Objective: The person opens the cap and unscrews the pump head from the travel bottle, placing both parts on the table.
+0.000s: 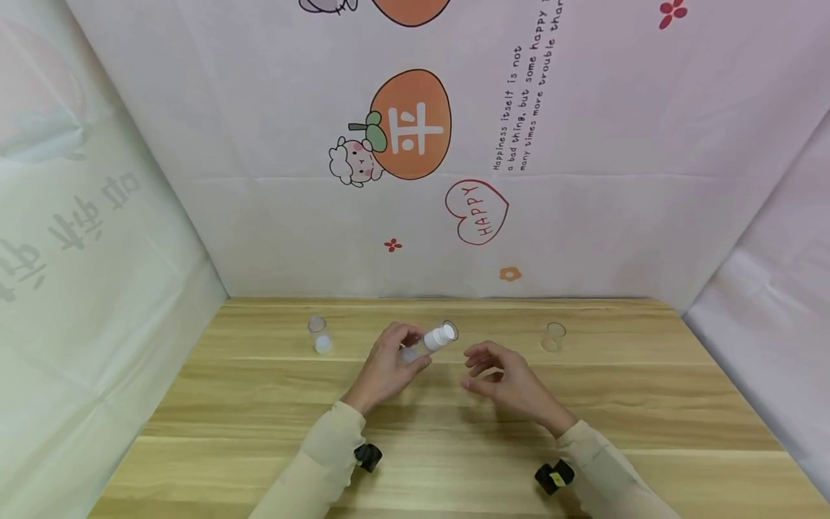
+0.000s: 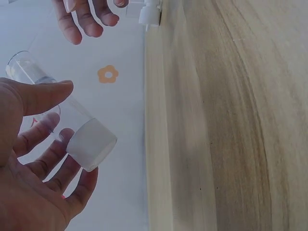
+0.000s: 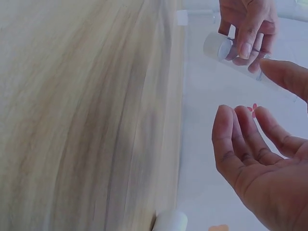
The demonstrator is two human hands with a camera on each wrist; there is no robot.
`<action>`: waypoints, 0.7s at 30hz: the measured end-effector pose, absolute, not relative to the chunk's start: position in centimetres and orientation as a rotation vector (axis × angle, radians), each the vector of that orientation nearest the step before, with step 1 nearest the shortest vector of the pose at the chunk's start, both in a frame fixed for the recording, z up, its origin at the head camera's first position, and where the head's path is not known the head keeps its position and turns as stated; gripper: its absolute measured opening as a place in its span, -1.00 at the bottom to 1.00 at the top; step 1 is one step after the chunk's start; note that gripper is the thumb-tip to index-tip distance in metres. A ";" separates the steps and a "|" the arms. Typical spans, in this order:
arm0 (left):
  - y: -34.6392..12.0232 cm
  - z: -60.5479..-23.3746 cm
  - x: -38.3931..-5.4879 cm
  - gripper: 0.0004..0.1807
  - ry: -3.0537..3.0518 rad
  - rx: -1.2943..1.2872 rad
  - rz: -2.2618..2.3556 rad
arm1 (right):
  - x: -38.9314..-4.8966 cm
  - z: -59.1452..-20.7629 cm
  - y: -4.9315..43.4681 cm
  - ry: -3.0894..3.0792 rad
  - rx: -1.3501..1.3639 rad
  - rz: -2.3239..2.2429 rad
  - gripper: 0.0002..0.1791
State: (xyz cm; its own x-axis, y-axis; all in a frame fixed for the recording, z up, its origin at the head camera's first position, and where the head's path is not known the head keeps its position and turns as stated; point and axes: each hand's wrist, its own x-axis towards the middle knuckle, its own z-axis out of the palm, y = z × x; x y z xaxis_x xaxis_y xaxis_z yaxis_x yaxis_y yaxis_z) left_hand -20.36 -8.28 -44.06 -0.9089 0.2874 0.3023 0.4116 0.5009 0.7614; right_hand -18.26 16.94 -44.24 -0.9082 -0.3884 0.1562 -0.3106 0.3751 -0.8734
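My left hand (image 1: 389, 366) grips a small clear bottle (image 1: 436, 337), tilted with its white top and clear outer part toward the upper right in the head view. In the left wrist view the thumb lies across the clear bottle (image 2: 79, 108), and its thick white end (image 2: 92, 144) sticks out past the fingers. My right hand (image 1: 509, 378) is held a short way to the right of the bottle, fingers loosely bent and holding nothing. The right wrist view shows the same right hand (image 3: 269, 159) with a gap between thumb and fingers.
A clear container with a white end (image 1: 320, 335) is on the wooden table (image 1: 454, 461) at the back left. Another clear piece (image 1: 554, 337) is at the back right. A printed white sheet (image 1: 292, 216) hangs behind the table, with more sheets at both sides.
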 end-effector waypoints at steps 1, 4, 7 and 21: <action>-8.3 -44.0 -20.3 -0.62 -2.606 -0.617 -1.361 | -18.3 -44.2 16.9 2.527 -0.638 -1.603 -0.59; -8.3 -43.6 -19.9 -0.62 -2.624 -0.637 -1.320 | -18.4 -44.2 16.9 2.479 -0.625 -1.644 -0.56; -8.3 -43.3 -19.5 -0.63 -2.637 -0.673 -1.279 | -18.4 -44.1 17.0 2.434 -0.623 -1.680 -0.52; -8.5 -42.7 -18.5 -0.62 -2.654 -0.796 -0.972 | -18.4 -43.8 16.9 2.291 -0.613 -1.783 -0.42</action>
State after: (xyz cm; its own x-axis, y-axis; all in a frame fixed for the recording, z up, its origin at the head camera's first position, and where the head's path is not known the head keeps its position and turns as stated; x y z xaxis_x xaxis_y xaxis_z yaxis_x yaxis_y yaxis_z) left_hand -18.48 -8.46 -42.72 -0.8337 0.4174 0.3615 0.5521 0.6379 0.5369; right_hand -18.36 16.90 -43.80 -0.9001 -0.4210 0.1124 -0.2123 0.1984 -0.9568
